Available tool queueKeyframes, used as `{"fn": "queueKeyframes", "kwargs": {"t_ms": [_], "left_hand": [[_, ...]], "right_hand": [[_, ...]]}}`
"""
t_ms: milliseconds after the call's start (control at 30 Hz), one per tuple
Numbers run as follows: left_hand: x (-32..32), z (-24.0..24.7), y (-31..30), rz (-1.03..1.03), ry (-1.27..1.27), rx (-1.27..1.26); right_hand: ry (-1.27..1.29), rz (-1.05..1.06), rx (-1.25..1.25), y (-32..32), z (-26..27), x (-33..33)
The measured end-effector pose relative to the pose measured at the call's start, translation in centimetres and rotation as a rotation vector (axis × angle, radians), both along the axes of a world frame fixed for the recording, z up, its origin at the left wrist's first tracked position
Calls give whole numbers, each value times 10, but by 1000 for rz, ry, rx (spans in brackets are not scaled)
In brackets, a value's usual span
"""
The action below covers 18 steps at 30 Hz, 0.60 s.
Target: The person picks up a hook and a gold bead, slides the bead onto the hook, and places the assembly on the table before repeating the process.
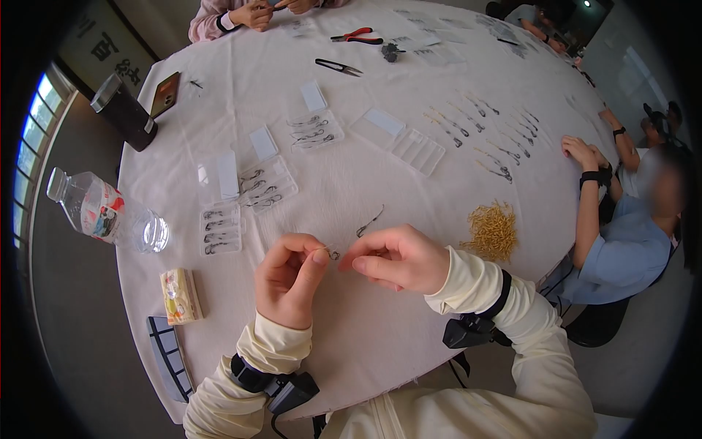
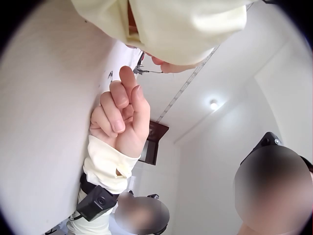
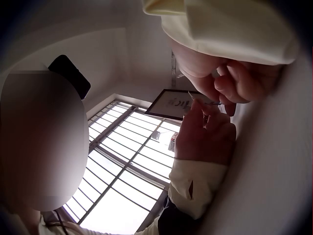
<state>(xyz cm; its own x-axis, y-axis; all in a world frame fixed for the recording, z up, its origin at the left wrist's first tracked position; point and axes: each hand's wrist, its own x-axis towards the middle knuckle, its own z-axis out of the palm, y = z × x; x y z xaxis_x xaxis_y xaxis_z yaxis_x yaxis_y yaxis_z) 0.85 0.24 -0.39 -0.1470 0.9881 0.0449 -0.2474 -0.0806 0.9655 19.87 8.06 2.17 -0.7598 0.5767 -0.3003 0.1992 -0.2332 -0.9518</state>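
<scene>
My left hand pinches a small fishing hook rig between thumb and index finger, and its dark loop sticks out past the fingertips. Close on its right is my right hand, fingers loosely bent, index fingertip beside the rig. Nothing shows between its thumb and fingers; in the left wrist view the same right hand has its thumb close to its index finger. A single dark rig lies on the cloth just beyond the hands. In the right wrist view, the pinching left hand is dim.
Filled clear cases stand beyond my left hand, an open compartment case farther back. Rigs in rows and a pile of gold clips lie right. A water bottle, flask and tissue pack line the left edge.
</scene>
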Motion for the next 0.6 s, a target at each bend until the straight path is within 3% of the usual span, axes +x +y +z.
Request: {"fn": "queueKeyframes", "kwargs": {"t_ms": [300,600], "left_hand": [[2,7,-2,-57,-83,43],[3,4,-2,-71,-59,63]], "right_hand": [[148,1,-348,-5,-8,-7],[211,-74,-431,-3,-14,-6]]}}
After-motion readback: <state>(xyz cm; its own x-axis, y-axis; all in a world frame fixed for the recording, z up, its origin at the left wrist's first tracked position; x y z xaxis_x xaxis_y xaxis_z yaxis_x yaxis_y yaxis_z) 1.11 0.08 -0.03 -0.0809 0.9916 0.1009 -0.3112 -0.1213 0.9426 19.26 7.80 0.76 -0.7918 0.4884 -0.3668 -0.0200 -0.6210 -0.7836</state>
